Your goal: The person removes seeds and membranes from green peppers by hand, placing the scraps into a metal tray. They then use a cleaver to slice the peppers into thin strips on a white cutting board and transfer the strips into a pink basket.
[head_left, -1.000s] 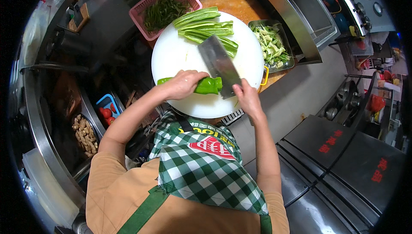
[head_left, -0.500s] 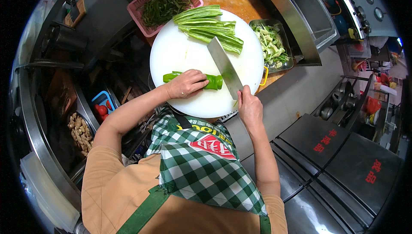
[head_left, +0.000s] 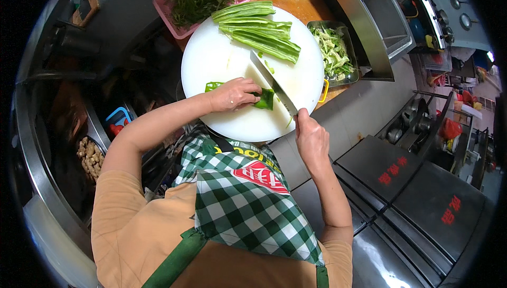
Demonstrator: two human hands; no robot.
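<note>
1. Steel kitchen counter (head_left: 364, 119) carries a round white cutting board (head_left: 222, 66).
2. My left hand (head_left: 232, 93) presses a green pepper (head_left: 264, 99) at the board's middle.
3. My right hand (head_left: 311, 139), at the board's near edge, grips a cleaver (head_left: 272, 82).

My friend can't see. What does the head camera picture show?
A person's left hand presses a green pepper onto a round white cutting board while the right hand slices with a cleaver. More peppers lie at the board's far side.
</note>
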